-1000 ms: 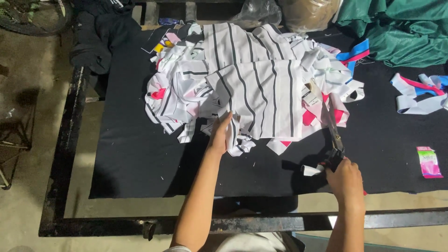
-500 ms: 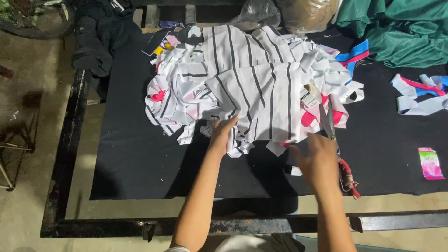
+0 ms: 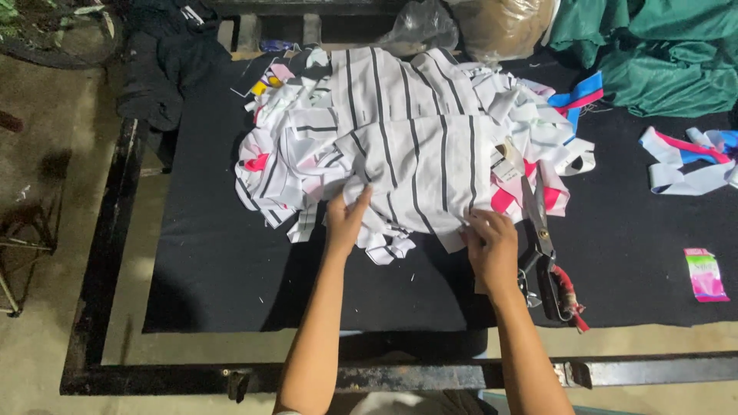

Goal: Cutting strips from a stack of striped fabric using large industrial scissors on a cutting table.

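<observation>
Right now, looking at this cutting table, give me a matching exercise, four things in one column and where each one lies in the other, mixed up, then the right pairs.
Things:
1. scissors
2. green fabric
3. striped white fabric pile
4. pink and green label

Places:
A. far right corner of the table
B. alone near the right edge
C. just right of the right hand
D. middle of the black mat, under both hands

Pairs: 1-C, 2-A, 3-D, 4-B

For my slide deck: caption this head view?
Both hands press striped white fabric; scissors lie beside.
</observation>
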